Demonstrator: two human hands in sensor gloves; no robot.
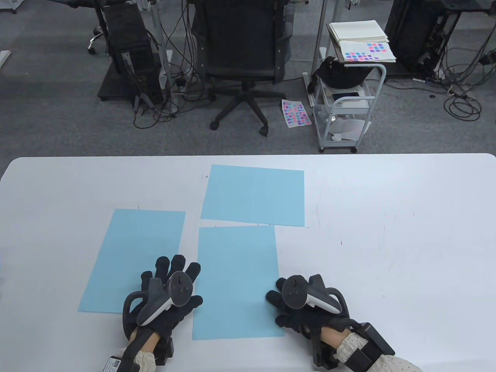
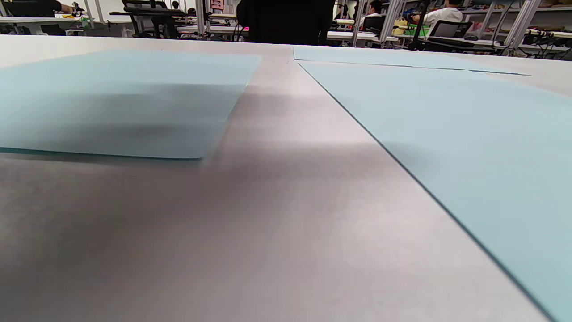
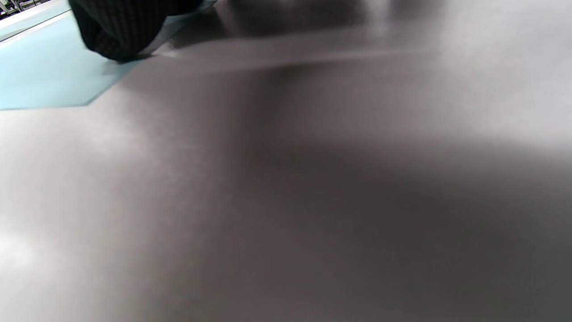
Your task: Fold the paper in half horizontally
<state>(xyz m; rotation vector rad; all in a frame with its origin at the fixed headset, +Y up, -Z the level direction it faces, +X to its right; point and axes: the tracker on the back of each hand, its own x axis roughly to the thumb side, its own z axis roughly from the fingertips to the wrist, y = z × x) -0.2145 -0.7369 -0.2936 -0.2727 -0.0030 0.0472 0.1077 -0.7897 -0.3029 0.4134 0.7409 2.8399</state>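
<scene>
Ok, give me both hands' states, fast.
Left hand: open, fingers spread, holding nothing.
Right hand: at the middle blue sheet's right edge; grip cannot be told.

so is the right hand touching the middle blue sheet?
Touching. In the right wrist view, a gloved finger presses on the sheet's edge; the table view shows the right hand at its right edge.

1. The three blue paper sheets [image 1: 236, 281] are thin, flat, smooth and not shiny.
2. The white surface [image 1: 387, 240] is smooth and a bit shiny, with tiny dark marks at 3 o'clock.
3. The hands [image 1: 170, 298] wear black cloth gloves with hard plastic trackers [image 1: 310, 296].
</scene>
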